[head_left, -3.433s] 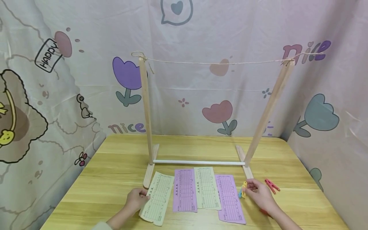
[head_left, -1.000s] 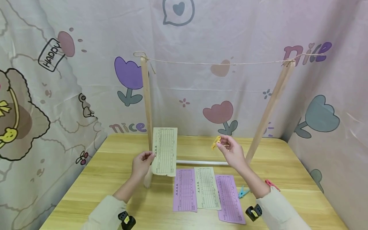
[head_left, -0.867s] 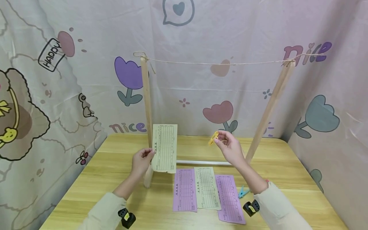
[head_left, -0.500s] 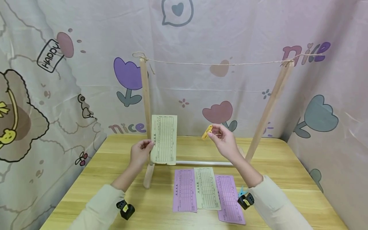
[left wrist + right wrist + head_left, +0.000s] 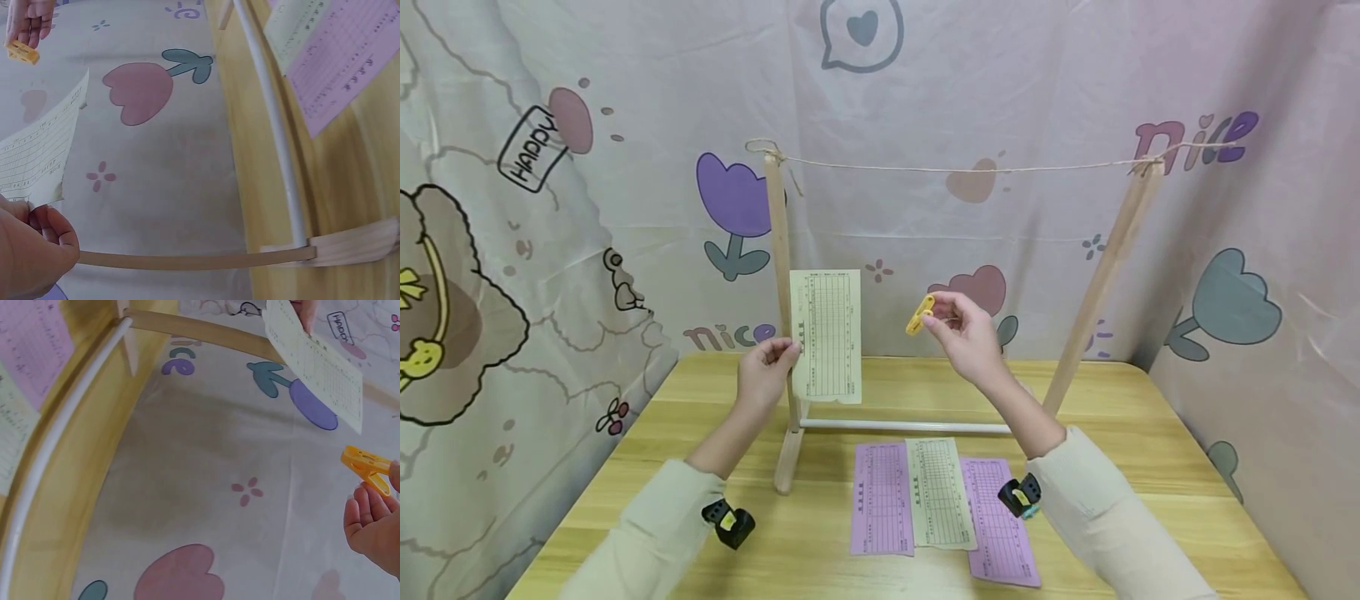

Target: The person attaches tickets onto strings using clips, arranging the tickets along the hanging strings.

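My left hand (image 5: 763, 373) pinches the left edge of a pale green printed form (image 5: 827, 337), held upright in front of the left wooden post. To its right, my right hand (image 5: 967, 335) pinches a yellow clothespin (image 5: 920, 314) between thumb and fingers. In the right wrist view the clothespin (image 5: 365, 465) points toward the form (image 5: 319, 369), with a gap between them. Both hands are below the string (image 5: 955, 170) tied between the two posts. On the table lie a purple form (image 5: 882, 500), a green form (image 5: 942, 496) and another purple form (image 5: 1000, 533).
The wooden stand has a left post (image 5: 780, 242), a leaning right post (image 5: 1101, 283) and a white bar (image 5: 902, 425) low between its feet. A bit of a blue clothespin (image 5: 1032, 510) shows behind the right wrist camera (image 5: 1019, 495). Printed cloth hangs behind the wooden table (image 5: 647, 467).
The left hand has lifted the green form from the table and raised it further. The right hand has carried the yellow clothespin up and left, closer to the form, leaving the blue one behind.
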A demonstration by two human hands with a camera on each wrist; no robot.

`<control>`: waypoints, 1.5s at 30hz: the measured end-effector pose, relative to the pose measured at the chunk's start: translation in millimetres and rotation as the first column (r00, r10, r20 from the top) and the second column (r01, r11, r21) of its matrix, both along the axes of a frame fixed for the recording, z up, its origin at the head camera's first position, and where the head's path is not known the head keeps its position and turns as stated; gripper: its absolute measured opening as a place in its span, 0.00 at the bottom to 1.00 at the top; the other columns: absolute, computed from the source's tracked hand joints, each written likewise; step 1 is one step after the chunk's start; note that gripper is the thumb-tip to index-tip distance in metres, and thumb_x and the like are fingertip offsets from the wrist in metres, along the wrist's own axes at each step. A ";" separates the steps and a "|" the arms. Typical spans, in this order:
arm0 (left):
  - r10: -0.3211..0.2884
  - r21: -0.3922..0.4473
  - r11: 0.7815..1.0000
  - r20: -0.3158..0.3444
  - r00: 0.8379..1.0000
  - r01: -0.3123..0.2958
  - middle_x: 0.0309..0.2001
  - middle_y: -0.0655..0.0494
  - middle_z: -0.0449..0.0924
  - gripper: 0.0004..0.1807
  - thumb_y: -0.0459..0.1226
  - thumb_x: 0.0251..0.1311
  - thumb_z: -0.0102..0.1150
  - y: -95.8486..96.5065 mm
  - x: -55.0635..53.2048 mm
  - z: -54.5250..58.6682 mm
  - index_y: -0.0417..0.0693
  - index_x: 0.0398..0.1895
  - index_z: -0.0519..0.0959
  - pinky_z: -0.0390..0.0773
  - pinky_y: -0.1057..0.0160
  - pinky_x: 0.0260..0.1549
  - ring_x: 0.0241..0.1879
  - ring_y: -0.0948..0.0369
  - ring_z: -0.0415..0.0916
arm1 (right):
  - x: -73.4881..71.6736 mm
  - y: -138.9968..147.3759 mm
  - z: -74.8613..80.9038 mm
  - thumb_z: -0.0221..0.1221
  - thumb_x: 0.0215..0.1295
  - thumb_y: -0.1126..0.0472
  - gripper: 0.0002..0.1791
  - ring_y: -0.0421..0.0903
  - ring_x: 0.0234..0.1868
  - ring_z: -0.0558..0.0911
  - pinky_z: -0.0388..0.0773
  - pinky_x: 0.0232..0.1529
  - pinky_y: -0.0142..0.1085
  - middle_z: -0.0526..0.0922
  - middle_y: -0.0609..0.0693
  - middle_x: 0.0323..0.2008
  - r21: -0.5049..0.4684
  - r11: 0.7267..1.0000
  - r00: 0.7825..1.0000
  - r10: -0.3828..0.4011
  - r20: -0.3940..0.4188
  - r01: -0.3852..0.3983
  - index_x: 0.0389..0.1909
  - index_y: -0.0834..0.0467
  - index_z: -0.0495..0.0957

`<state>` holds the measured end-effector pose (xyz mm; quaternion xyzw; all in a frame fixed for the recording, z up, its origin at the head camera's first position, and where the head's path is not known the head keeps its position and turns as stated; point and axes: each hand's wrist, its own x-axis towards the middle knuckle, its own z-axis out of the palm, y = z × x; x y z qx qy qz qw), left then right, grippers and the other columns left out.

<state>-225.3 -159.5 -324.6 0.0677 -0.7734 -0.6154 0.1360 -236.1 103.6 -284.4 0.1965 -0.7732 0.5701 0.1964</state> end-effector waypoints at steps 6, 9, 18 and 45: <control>0.009 0.021 1.000 -0.033 0.999 -0.008 0.28 0.66 0.73 0.14 0.37 0.63 0.54 0.4 -1.3 15.7 0.32 0.45 0.75 0.74 0.78 0.31 0.29 0.71 0.69 | -4.0 -8.0 17.0 0.60 0.58 0.68 0.16 0.32 0.35 0.76 0.73 0.37 0.22 0.80 0.63 0.38 -0.018 0.999 0.998 0.047 -0.037 -0.048 0.47 0.68 0.75; 0.016 0.033 0.999 -0.040 0.999 -0.015 0.27 0.67 0.73 0.15 0.37 0.63 0.54 0.7 -2.4 24.0 0.33 0.45 0.74 0.74 0.79 0.30 0.28 0.71 0.69 | -6.9 -11.1 26.6 0.61 0.58 0.69 0.15 0.32 0.34 0.75 0.73 0.37 0.22 0.79 0.63 0.38 -0.038 0.997 0.996 0.070 -0.062 -0.072 0.46 0.69 0.75; 0.032 0.031 0.999 -0.067 0.997 -0.030 0.28 0.66 0.72 0.15 0.39 0.63 0.54 1.3 -9.2 45.1 0.35 0.46 0.74 0.74 0.78 0.30 0.28 0.71 0.68 | -14.9 -22.3 57.7 0.60 0.57 0.70 0.15 0.34 0.34 0.74 0.70 0.35 0.22 0.78 0.61 0.35 -0.046 0.997 0.991 0.049 -0.124 -0.055 0.45 0.71 0.74; 0.066 0.050 0.997 -0.105 0.992 -0.061 0.27 0.66 0.72 0.15 0.37 0.62 0.55 1.4 -19.2 73.6 0.35 0.46 0.74 0.75 0.80 0.30 0.28 0.72 0.70 | -27.3 -48.5 133.8 0.59 0.59 0.69 0.13 0.39 0.35 0.75 0.73 0.39 0.25 0.77 0.53 0.35 0.018 0.994 0.978 0.105 -0.182 -0.103 0.45 0.69 0.73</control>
